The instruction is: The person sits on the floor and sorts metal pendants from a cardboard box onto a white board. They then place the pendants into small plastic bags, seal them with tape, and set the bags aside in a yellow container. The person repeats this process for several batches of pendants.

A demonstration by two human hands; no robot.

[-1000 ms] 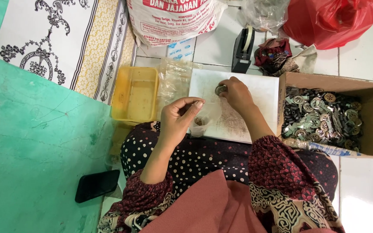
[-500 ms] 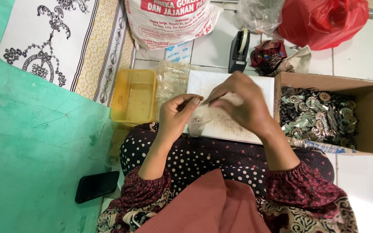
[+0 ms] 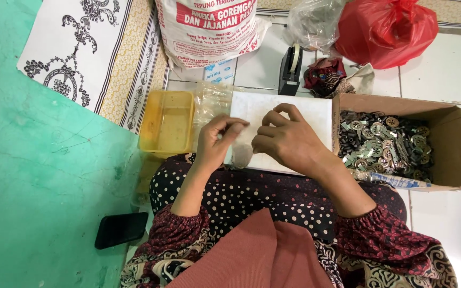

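My left hand [image 3: 217, 141] pinches the top of a small clear bag [image 3: 241, 156], which hangs over the near edge of a white board [image 3: 300, 109] on my lap. My right hand [image 3: 289, 141] lies next to it with its fingers curled, the tips meeting my left fingertips at the bag's mouth. Whatever is between the right fingers is hidden. To the right, an open cardboard box [image 3: 452, 144] holds several small round metal pieces [image 3: 385, 141].
A yellow plastic tray [image 3: 167, 125] and a pile of clear bags [image 3: 212, 101] lie left of the board. A black tape dispenser [image 3: 290, 69], a white sack [image 3: 209, 26], a clear plastic bag [image 3: 313, 21] and a red bag [image 3: 385, 29] stand beyond. A black phone [image 3: 121, 229] rests on the green floor.
My right hand was out over the board holding a small metal piece. It has come back to my left hand and now stays at the clear bag.
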